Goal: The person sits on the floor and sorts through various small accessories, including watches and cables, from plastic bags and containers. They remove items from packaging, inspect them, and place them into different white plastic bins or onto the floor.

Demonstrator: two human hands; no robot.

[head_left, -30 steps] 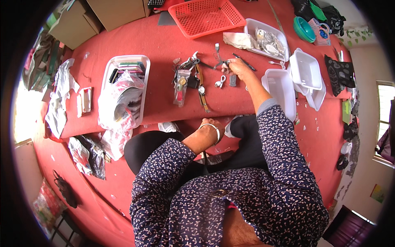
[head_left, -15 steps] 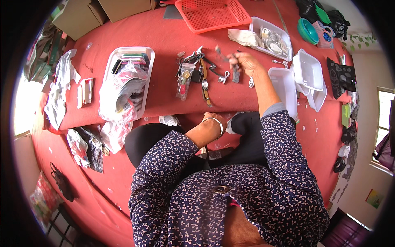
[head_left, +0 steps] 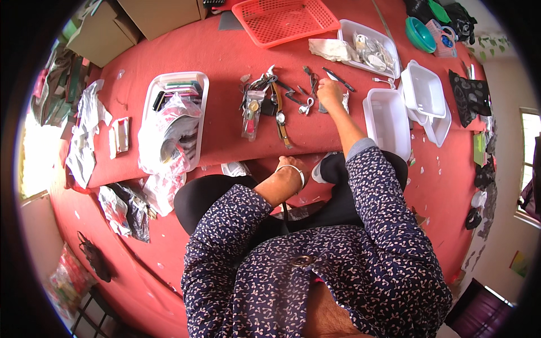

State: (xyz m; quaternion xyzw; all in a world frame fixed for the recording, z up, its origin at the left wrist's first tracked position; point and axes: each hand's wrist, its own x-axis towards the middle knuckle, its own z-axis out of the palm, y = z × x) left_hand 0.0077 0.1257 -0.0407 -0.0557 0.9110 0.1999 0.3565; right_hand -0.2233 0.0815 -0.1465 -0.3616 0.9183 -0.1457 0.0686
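My right hand point(head_left: 331, 94) is over the cloth, fingers drawn together and pointing down beside a small grey piece point(head_left: 322, 107); what they grip, if anything, is hidden. Just beyond it lie a dark slim strap or stick point(head_left: 338, 79) and a dark cable point(head_left: 311, 78). Left of it are a white coiled cable point(head_left: 306, 106), a wristwatch with a brown strap point(head_left: 280, 116) and a watch in a clear bag point(head_left: 253, 108), among dark straps. My left hand point(head_left: 291, 172), with a bangle at the wrist, rests curled by my lap, apart from these.
A white tray point(head_left: 206, 112) with phone-like items and plastic bags stands left. Right are an empty white tub point(head_left: 389, 127), stacked white containers point(head_left: 424, 93) and a white tray point(head_left: 397, 62) of cables. A red perforated basket point(head_left: 265, 39) sits at the back.
The dark cable piece that my right hand held up now lies on the cloth, and a dark slim piece lies beyond the hand. My right hand has come down lower. My left hand stays put.
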